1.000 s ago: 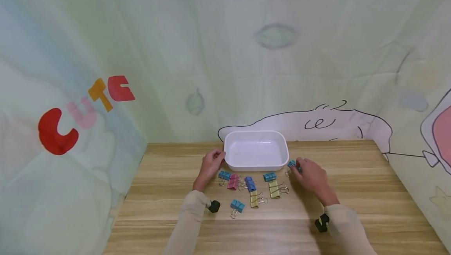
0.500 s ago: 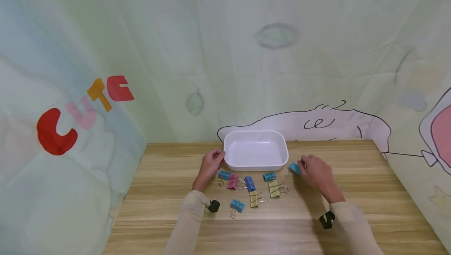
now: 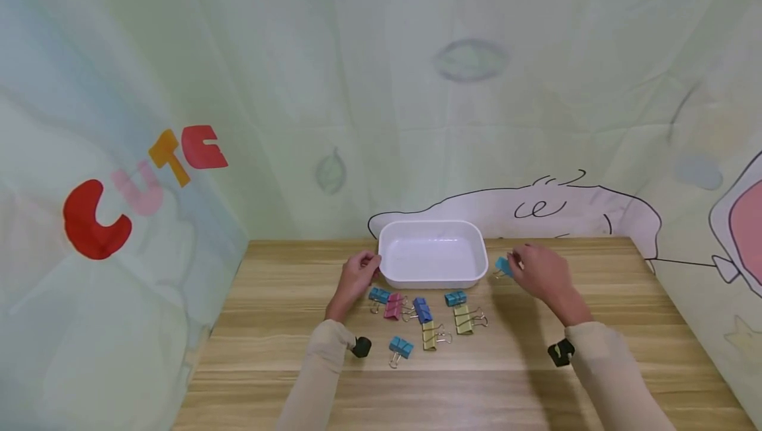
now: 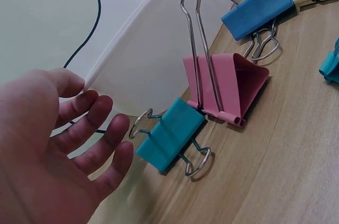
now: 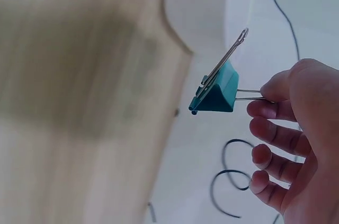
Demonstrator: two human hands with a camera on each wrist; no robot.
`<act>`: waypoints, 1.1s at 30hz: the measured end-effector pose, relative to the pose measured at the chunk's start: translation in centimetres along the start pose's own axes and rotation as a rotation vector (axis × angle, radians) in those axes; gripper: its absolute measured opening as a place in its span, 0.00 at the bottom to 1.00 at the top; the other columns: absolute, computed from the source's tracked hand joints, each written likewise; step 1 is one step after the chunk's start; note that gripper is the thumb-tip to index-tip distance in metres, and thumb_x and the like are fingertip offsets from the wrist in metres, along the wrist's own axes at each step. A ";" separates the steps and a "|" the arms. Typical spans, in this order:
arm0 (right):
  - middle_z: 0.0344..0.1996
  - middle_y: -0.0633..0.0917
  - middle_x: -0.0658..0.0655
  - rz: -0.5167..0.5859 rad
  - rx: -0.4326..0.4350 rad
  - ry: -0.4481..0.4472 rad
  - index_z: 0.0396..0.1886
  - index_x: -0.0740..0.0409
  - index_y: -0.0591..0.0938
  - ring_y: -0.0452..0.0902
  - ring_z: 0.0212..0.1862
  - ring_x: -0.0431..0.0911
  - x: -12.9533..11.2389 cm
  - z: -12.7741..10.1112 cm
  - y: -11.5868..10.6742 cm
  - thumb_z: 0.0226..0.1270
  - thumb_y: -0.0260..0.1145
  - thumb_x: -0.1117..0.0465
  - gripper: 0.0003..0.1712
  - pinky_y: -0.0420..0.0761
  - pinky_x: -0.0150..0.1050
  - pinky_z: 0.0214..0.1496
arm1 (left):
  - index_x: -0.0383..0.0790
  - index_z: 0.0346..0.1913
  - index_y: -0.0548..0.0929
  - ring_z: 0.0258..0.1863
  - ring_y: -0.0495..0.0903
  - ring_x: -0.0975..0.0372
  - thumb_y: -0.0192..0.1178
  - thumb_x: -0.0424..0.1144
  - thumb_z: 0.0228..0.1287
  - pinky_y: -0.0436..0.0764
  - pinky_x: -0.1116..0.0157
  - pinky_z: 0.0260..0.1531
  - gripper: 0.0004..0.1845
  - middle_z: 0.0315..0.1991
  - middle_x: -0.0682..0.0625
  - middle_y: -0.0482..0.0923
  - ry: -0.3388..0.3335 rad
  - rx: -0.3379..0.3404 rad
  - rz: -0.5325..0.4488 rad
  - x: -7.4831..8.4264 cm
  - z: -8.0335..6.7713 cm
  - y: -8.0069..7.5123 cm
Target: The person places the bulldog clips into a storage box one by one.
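Observation:
My right hand [image 3: 543,274] pinches a teal binder clip [image 5: 220,89] by one wire handle between thumb and index finger, with the other fingers loosely bent. In the head view this clip hangs just right of the white plastic basin [image 3: 433,283], over the table. Over on the left, thumb and index finger of my left hand [image 4: 63,139] pinch the basin's rim at its left end. Below that hand lie a teal binder clip [image 4: 172,135] and a pink binder clip [image 4: 225,86], close together, with a blue binder clip [image 4: 258,9] beyond them.
Two yellow binder clips [image 3: 463,320] lie in front of the basin. One teal clip [image 3: 455,298] lies near its front edge and another teal clip [image 3: 401,347] lies nearer the person. A printed cloth [image 3: 357,87] hangs behind the wooden table [image 3: 452,398].
My right hand has moved up and to the right with the teal binder clip, which has turned in its fingers. The left hand has stayed at the basin's rim.

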State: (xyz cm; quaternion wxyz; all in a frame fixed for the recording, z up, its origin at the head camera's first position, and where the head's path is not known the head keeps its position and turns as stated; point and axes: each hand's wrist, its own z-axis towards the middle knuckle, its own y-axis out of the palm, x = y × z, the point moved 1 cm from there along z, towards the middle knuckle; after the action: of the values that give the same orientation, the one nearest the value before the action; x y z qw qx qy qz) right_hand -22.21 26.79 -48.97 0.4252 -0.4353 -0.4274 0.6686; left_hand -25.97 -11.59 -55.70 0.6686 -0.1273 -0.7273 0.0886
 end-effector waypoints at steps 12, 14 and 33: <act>0.25 0.78 0.53 -0.043 -0.028 -0.088 0.31 0.58 0.84 0.72 0.26 0.48 -3.0 3.8 -2.0 0.74 0.65 0.59 0.11 0.74 0.41 0.23 | 0.31 0.48 0.82 0.37 0.80 0.54 0.56 0.42 0.80 0.80 0.65 0.36 0.15 0.38 0.43 0.81 0.008 -0.002 0.011 -0.1 0.0 -0.1; 0.26 0.78 0.53 -0.050 -0.044 -0.088 0.32 0.59 0.84 0.72 0.27 0.48 -3.6 4.4 -2.0 0.74 0.65 0.58 0.11 0.76 0.41 0.23 | 0.30 0.49 0.82 0.38 0.81 0.54 0.55 0.42 0.80 0.81 0.65 0.37 0.15 0.38 0.44 0.81 0.008 -0.004 0.011 -0.2 0.0 -0.1; 0.30 0.82 0.56 -0.029 -0.079 -0.091 0.42 0.60 0.86 0.74 0.29 0.49 -5.9 5.5 -2.4 0.75 0.65 0.55 0.12 0.77 0.40 0.23 | 0.29 0.50 0.82 0.35 0.80 0.56 0.56 0.42 0.80 0.80 0.65 0.35 0.16 0.37 0.44 0.81 -0.003 -0.006 0.017 0.0 0.1 0.0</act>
State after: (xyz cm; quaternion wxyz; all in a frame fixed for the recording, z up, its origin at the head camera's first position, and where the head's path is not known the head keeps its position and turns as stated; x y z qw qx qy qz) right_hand -25.39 20.74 -44.05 0.3976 -0.4143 -0.4787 0.6642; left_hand -26.05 -11.57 -55.71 0.6664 -0.1354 -0.7274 0.0924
